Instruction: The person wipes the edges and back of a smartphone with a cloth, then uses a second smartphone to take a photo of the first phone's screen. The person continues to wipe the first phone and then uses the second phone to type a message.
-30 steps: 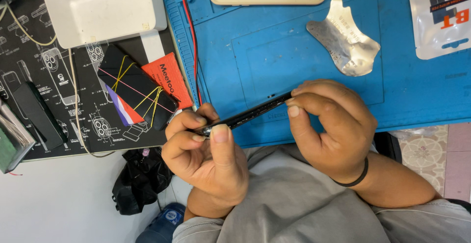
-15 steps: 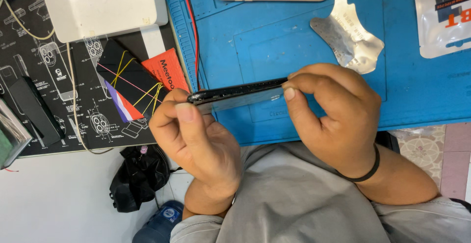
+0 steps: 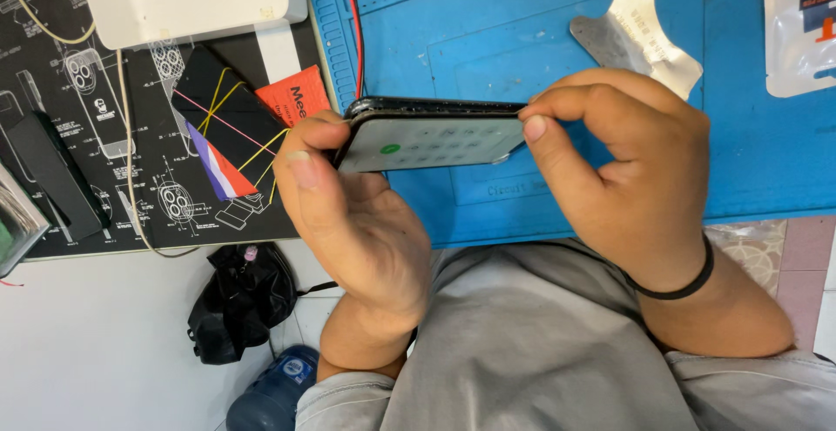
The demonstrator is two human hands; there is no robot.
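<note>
I pinch the phone between my left hand and right hand, both grips pressed on its ends; I judge I'm inspecting its lit screen.

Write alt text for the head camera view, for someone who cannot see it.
Two bare hands, left hand and right hand, hold a dark smartphone by its ends above a blue work mat. A thin metal pry tool lies on the mat.

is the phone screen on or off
On. The phone, held between the left hand and right hand, shows a lit pale screen with a green dot and faint round buttons.
</note>
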